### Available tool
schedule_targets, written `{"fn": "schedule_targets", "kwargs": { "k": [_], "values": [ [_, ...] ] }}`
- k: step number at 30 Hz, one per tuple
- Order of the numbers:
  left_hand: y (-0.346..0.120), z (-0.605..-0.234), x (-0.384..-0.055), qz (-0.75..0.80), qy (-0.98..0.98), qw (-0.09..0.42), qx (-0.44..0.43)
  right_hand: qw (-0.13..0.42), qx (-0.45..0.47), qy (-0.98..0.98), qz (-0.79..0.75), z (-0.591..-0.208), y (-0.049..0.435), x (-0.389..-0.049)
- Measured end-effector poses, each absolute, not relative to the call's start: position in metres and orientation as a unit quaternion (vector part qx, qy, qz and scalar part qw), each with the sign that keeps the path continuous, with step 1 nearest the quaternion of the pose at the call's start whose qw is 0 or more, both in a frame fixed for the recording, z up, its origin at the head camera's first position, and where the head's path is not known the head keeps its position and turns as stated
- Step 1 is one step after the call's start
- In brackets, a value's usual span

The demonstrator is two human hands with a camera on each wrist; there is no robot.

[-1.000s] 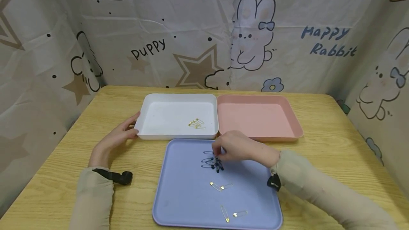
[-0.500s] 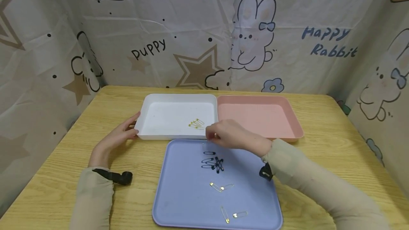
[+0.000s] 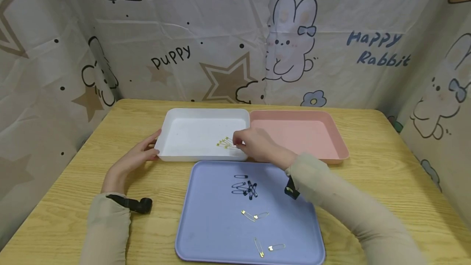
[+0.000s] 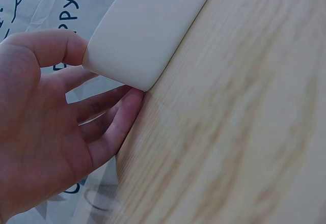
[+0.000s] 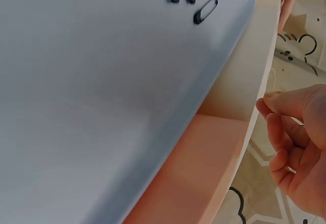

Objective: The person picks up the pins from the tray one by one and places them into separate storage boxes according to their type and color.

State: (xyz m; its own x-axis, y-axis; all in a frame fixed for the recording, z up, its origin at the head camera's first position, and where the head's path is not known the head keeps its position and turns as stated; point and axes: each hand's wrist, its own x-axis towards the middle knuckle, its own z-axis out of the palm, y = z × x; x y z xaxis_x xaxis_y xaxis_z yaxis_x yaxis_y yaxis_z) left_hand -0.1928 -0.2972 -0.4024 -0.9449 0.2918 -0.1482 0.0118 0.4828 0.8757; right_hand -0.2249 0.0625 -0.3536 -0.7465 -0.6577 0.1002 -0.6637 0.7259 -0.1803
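Note:
My left hand [image 3: 137,152] rests against the left end of the white tray [image 3: 191,158], thumb at the near corner and fingers along the outer side. In the left wrist view, its fingertips touch the tray's wall [image 4: 137,35]. Over the right part of that tray, my right hand [image 3: 257,144] pinches a gold safety pin [image 5: 273,77] between thumb and forefinger; its thin wire stands out past the fingertips in the right wrist view. Several gold safety pins [image 3: 223,142] lie in the white tray beside these fingertips.
A blue tray [image 3: 209,228] in front carries a cluster of black safety pins [image 3: 250,190] and several gold safety pins [image 3: 259,247]. A pink tray [image 3: 294,134] adjoins the white one on its right. All stand on a wooden table [image 3: 371,199] before a printed curtain [image 3: 220,23].
My right hand has moved from above the black pins on the blue tray, up and slightly left, to the gold pins in the white tray. My left hand has stayed in place.

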Motion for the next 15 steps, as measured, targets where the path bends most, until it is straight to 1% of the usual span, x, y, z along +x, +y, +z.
{"fn": "schedule_targets", "kwargs": {
  "k": [10, 15],
  "values": [
    [-0.297, -0.402, -0.193, 0.502, 0.849, 0.138, 0.092, 0.006, 0.317, -0.944, 0.096, -0.361, 0.054, -0.245],
    [-0.297, -0.401, -0.192, 0.500, 0.850, 0.138, 0.090, -0.010, 0.298, -0.949, 0.100, -0.366, 0.049, -0.253]
  ]
}}
